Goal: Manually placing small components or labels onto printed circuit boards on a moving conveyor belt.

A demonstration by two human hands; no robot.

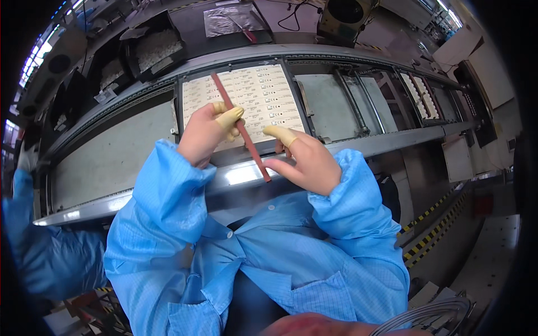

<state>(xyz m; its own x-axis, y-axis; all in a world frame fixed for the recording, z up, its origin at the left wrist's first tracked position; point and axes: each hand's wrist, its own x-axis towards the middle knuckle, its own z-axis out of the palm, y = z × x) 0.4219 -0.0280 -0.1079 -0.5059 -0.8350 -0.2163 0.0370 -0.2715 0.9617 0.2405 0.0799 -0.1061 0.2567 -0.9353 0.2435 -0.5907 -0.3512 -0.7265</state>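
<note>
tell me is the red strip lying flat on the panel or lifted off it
Lifted, it seems. The red strip is pinched in the left hand and touched by the right hand, slanting across the panel and past its near edge.

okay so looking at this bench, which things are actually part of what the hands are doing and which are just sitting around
In use:
left hand
right hand
thin red strip, held by both hands
pale panel of small boards in its dark frame under the strip

Lying about:
second panel further right
bin of white parts
red-handled tool on a foil sheet
</note>
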